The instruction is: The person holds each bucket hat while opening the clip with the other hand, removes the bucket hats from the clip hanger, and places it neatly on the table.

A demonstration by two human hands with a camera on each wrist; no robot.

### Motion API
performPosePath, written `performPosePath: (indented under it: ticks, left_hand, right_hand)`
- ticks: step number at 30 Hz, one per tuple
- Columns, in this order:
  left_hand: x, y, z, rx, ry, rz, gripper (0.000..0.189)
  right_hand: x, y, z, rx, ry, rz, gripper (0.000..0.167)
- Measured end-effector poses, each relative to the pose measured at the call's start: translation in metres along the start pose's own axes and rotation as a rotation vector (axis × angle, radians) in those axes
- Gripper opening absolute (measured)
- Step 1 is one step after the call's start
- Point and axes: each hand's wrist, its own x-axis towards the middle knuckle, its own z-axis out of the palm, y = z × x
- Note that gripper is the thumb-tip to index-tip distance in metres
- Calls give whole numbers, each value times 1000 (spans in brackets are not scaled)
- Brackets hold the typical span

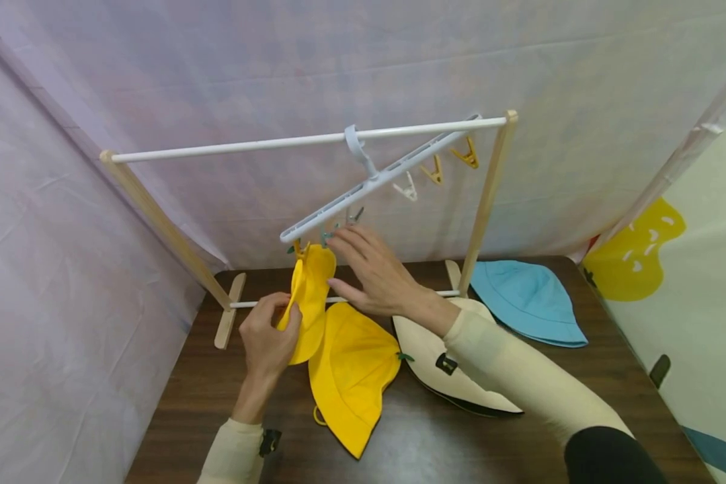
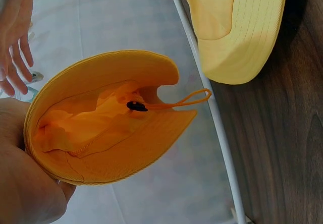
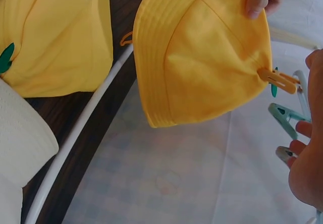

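Observation:
A yellow bucket hat (image 1: 316, 289) hangs by its crown from an orange clothespin (image 3: 277, 79) at the near end of a pale grey-blue hanger (image 1: 333, 207). My left hand (image 1: 272, 333) pinches the hat's brim between thumb and fingers. The left wrist view looks into the hat, where an orange loop with a black toggle (image 2: 136, 106) shows. To the right of the hat, my right hand (image 1: 375, 272) has its fingers extended, holding nothing, with fingertips right by a teal clothespin (image 3: 285, 117). A grey clothespin (image 3: 285, 155) hangs beside that one.
The hanger hooks over the white top rod (image 1: 248, 146) of a wooden-legged rack. A white clothespin (image 1: 407, 188) and two yellowish ones hang farther along. On the dark wood table (image 1: 230, 417) lie a second yellow hat (image 1: 357, 370), a cream hat (image 1: 423, 343) and a blue hat (image 1: 523, 299).

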Motion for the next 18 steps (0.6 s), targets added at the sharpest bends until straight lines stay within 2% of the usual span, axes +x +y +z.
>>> performPosePath:
  ticks: [11, 18]
  left_hand:
    - [-3, 1, 2, -4, 0, 11, 8]
    - [-6, 3, 3, 3, -10, 11, 6]
  right_hand:
    - [5, -6, 6, 132, -72, 141, 65]
    - [9, -8, 9, 159, -96, 184, 62]
